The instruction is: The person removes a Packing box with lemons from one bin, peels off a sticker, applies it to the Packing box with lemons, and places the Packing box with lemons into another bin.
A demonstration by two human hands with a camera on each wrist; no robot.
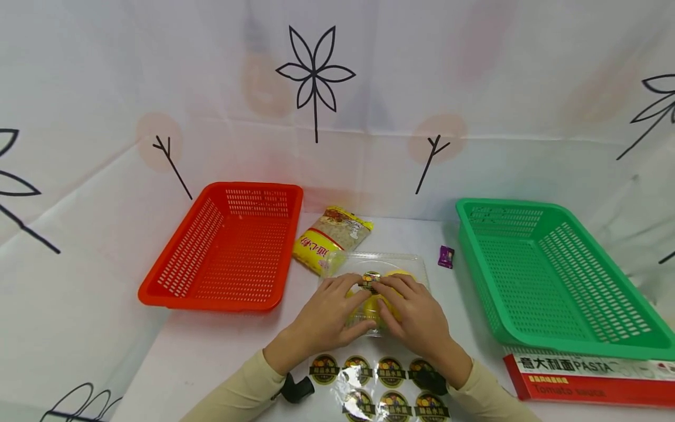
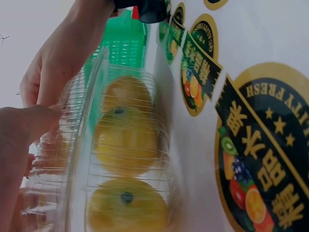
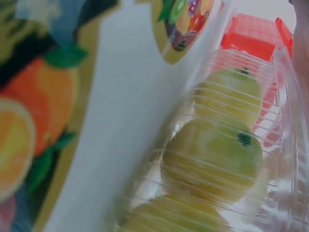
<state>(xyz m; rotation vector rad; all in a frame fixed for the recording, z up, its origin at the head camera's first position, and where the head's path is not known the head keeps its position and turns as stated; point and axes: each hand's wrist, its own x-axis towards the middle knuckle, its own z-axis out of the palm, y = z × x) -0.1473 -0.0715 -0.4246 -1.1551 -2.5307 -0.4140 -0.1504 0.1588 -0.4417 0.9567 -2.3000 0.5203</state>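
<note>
A clear plastic clamshell box point(image 1: 406, 264) of yellow citrus fruits point(image 2: 126, 140) lies on the white table at the centre. A round fruit-label sticker point(image 1: 371, 280) sits on its lid. My left hand point(image 1: 337, 299) and right hand point(image 1: 406, 302) lie side by side on the lid, their straight fingers touching the sticker from both sides. The fruits show through the ribbed box wall point(image 3: 217, 145) in the right wrist view. A sheet of the same round stickers point(image 1: 379, 387) lies just in front of the box, under my wrists.
An empty red basket point(image 1: 227, 246) stands at the left and an empty green basket point(image 1: 554, 269) at the right. A yellow bag of macaroni point(image 1: 329, 237) lies behind the box, beside a small purple wrapper point(image 1: 446, 257). A red pasta box point(image 1: 590, 378) lies front right.
</note>
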